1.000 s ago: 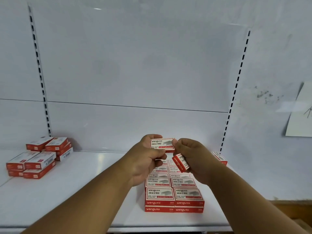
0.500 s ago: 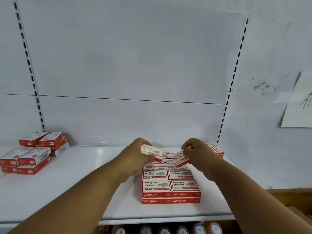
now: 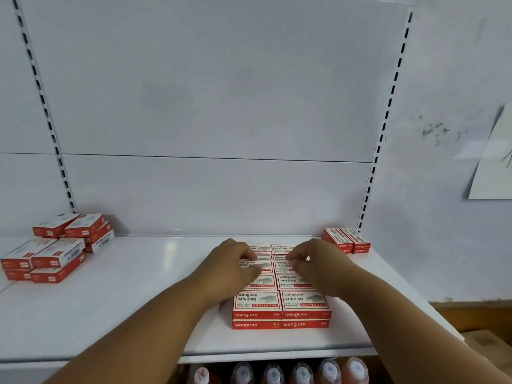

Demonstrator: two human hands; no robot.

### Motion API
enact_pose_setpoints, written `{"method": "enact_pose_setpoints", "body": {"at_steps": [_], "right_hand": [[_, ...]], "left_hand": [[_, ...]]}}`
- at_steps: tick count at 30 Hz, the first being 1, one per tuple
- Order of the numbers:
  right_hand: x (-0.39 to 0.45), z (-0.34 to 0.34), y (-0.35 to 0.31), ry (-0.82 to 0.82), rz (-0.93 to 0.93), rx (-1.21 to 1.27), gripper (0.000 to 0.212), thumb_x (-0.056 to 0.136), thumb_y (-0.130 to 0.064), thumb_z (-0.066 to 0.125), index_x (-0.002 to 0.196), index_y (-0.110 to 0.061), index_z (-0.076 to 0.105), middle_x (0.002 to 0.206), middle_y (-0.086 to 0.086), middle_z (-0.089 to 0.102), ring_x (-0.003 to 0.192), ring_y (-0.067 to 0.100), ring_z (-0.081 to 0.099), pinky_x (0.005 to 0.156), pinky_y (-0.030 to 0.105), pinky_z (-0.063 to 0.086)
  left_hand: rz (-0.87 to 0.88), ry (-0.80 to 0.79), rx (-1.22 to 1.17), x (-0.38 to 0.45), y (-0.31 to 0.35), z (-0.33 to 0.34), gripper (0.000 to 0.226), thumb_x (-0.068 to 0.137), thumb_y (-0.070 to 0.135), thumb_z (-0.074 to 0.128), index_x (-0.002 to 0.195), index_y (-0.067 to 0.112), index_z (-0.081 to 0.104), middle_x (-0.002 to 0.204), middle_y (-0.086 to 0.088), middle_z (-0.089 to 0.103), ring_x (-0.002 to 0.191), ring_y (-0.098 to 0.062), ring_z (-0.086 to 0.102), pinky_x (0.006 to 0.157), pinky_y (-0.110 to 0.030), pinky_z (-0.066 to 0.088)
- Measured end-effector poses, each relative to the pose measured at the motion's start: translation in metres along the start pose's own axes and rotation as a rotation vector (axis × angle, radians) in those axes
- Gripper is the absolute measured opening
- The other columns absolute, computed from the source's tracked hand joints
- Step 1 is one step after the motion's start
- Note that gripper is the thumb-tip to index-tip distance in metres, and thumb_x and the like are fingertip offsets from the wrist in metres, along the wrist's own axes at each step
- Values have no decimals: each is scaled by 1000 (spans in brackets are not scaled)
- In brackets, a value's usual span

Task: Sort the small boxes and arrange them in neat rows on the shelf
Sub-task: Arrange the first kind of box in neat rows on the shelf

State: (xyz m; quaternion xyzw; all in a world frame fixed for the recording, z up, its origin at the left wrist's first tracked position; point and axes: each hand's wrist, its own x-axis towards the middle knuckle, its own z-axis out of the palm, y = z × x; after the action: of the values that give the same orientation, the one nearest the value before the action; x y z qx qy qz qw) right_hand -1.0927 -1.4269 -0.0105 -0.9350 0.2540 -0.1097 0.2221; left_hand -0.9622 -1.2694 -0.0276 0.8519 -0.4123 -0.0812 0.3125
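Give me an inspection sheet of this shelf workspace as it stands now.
Surface: white shelf, glossy.
Job's things: block of red boxes, two columns, two layers at the front; loose pile of boxes far left; small group of boxes at the back right.
Clutter: nothing seen.
Hands: left hand and right hand each pinch a box on the block's top layer.
Cables: nothing seen.
Surroundings: white back panel; bottles below; paper sheet on the wall.
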Motion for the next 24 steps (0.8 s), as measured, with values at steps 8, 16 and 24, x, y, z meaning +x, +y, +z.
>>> {"method": "enact_pose_setpoints", "body": {"at_steps": [8, 16, 24], "right_hand": [[-3, 0, 3, 15, 6, 35, 27, 94, -33, 58, 119, -26, 66, 115, -9, 66, 95, 8, 62, 81, 23, 50], [-2, -27, 38, 235, 14, 6, 18, 93, -31, 57, 107, -27, 67, 106, -10, 65, 90, 8, 57, 77, 23, 45], [15, -67, 105, 231, 38, -22, 23, 86, -26, 68, 109, -30, 64, 111, -5, 57, 91, 11, 53, 69, 21, 37]], "left_hand": [[40, -2, 133, 0, 3, -6, 32, 87, 48, 64, 112, 30, 63, 117, 11, 54, 103, -8, 56, 88, -23, 46], [183, 61, 241, 10, 51, -6, 29, 90, 46, 58, 116, 35, 59, 112, 14, 53, 100, -8, 55, 86, -26, 48], [248, -22, 249, 47, 118, 25, 26, 92, 39, 57, 117, 31, 61, 115, 11, 57, 105, -9, 55, 92, -26, 46]]}}
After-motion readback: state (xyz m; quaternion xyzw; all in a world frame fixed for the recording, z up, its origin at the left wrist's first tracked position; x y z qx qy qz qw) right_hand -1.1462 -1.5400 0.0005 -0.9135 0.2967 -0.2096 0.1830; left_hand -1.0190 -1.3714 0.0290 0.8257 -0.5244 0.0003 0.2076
